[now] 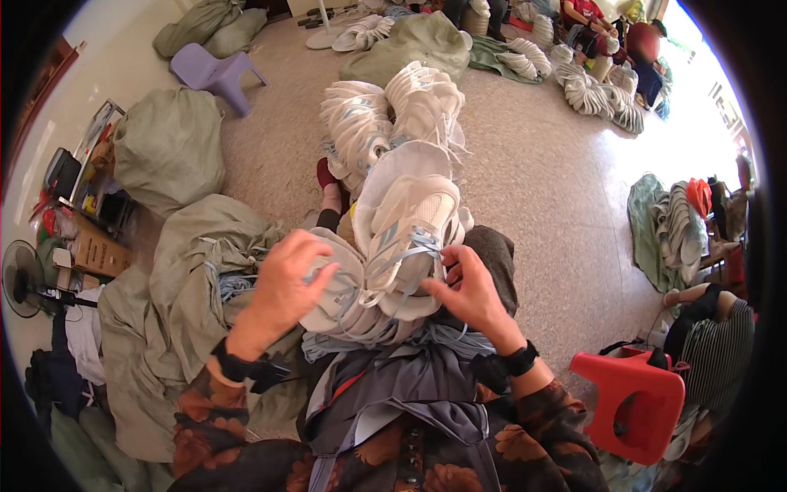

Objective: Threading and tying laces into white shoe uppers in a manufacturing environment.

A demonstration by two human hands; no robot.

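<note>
A white shoe upper with pale-blue trim lies over a stack of similar uppers on my lap. Light-blue shoelace is threaded near its throat, and loose lengths hang over the uppers below. My left hand hovers at the stack's left side, its thumb and fingers apart and nothing between them. At the upper's right edge, my right hand has its fingers curled around the lace; the exact grip is partly hidden. More blue laces lie in a bundle across my lap.
Two rows of nested uppers stand on the floor ahead. Grey-green cloth and a full sack lie left, near a purple chair and a fan. A red stool stands right; other people sit farther off.
</note>
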